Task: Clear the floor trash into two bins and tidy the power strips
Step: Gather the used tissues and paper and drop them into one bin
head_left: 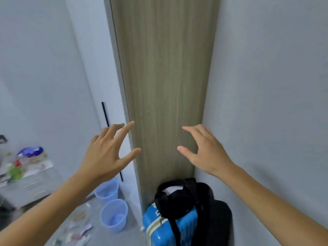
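Two pale blue plastic bins stand on the grey floor at lower left: the near bin [114,215] and the far bin [107,189], partly hidden by my left forearm. Scraps of paper and wrapper trash [78,231] lie scattered on the floor left of the near bin. My left hand [104,153] and my right hand [205,151] are both raised at chest height in front of a wood panel, fingers spread, holding nothing. No power strip is in view.
A tall wood-grain panel [165,86] fills the middle, with a white wardrobe door and its black handle [105,112] to the left. A blue suitcase [166,226] with a black backpack [191,197] on it stands in the corner. A cluttered low cabinet [26,176] is at left.
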A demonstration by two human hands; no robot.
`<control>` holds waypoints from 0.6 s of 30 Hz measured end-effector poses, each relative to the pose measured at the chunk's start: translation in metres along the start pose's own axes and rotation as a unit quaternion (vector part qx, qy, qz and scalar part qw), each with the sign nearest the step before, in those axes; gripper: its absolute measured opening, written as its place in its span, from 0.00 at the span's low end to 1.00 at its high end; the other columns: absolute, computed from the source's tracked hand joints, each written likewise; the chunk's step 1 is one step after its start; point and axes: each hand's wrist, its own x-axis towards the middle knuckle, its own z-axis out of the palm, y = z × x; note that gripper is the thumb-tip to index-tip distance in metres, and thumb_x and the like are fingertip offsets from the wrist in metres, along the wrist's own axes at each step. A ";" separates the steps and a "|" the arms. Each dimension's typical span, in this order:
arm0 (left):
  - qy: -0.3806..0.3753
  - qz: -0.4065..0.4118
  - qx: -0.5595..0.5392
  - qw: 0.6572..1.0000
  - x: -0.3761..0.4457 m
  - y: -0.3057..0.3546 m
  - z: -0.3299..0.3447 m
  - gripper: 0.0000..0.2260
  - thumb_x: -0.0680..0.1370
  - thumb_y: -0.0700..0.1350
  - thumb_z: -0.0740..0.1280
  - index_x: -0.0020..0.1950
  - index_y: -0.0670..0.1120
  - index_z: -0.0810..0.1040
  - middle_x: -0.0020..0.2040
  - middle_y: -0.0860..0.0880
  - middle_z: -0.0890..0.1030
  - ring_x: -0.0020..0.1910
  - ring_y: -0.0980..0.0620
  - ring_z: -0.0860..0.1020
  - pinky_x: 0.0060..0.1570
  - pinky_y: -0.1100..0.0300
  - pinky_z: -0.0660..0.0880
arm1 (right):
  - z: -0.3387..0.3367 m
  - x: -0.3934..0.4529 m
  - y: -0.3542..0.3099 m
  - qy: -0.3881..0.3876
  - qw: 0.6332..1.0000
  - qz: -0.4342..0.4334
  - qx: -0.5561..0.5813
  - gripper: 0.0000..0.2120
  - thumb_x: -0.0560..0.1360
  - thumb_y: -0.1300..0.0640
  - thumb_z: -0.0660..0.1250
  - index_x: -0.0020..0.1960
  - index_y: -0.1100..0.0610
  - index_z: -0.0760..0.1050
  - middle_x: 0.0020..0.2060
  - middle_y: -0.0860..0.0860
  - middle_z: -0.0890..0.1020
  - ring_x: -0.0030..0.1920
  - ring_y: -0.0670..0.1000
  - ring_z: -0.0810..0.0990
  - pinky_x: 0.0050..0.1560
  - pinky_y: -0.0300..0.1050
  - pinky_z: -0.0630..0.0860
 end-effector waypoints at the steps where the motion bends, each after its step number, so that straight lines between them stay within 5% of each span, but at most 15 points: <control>1: -0.007 -0.027 0.018 0.999 -0.023 -0.019 -0.010 0.35 0.77 0.73 0.52 0.81 0.59 0.56 0.71 0.52 0.72 0.64 0.46 0.73 0.57 0.46 0.74 | 0.018 0.005 -0.023 -0.008 0.999 -0.029 0.019 0.31 0.76 0.32 0.61 0.74 0.45 0.65 0.63 0.42 0.71 0.64 0.50 0.71 0.63 0.53 0.74; 9: 0.002 -0.210 0.099 0.973 -0.194 -0.144 -0.075 0.35 0.77 0.71 0.56 0.81 0.58 0.58 0.69 0.50 0.72 0.65 0.43 0.73 0.56 0.45 0.74 | 0.126 0.022 -0.208 -0.094 0.970 -0.183 0.131 0.30 0.76 0.36 0.66 0.75 0.46 0.66 0.65 0.45 0.72 0.67 0.50 0.70 0.69 0.51 0.70; 18: -0.004 -0.325 0.107 0.940 -0.333 -0.261 -0.106 0.35 0.78 0.72 0.54 0.81 0.56 0.58 0.65 0.49 0.73 0.64 0.46 0.72 0.58 0.45 0.73 | 0.245 0.002 -0.390 -0.178 0.933 -0.266 0.166 0.30 0.76 0.36 0.66 0.74 0.46 0.66 0.61 0.45 0.72 0.63 0.49 0.72 0.59 0.47 0.74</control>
